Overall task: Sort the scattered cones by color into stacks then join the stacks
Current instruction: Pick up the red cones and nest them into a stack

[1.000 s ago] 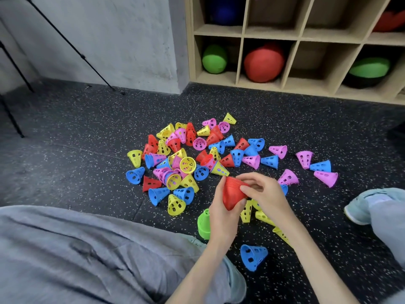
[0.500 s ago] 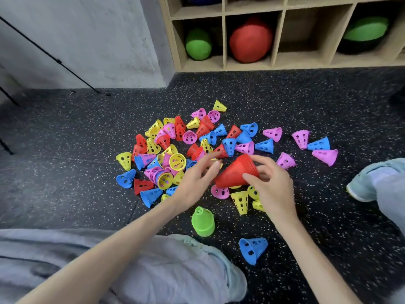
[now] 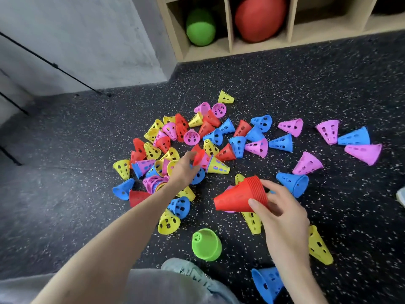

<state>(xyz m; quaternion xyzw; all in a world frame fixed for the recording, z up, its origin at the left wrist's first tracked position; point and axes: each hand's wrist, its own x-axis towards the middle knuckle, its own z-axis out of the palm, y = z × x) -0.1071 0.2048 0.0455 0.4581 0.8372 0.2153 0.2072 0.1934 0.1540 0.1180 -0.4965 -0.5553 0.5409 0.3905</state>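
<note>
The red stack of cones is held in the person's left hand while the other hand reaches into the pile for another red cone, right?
Not quite. The head view shows the red stack held in the right hand, not the left. The rest holds: the left hand reaches into the pile, its fingers at a loose red cone.

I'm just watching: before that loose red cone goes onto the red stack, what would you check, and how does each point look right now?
1. Left hand has a red cone in its fingers: ok, though blurred.
2. Right hand grips the red stack firmly: ok.
3. Stack holds red only: ok.
4. Which end of the stack faces the left hand: narrow end, ok for capping.
5. Picked cone free of neighbouring cones: cannot tell.
6. Green stack standing clear of both arms: ok.
</note>
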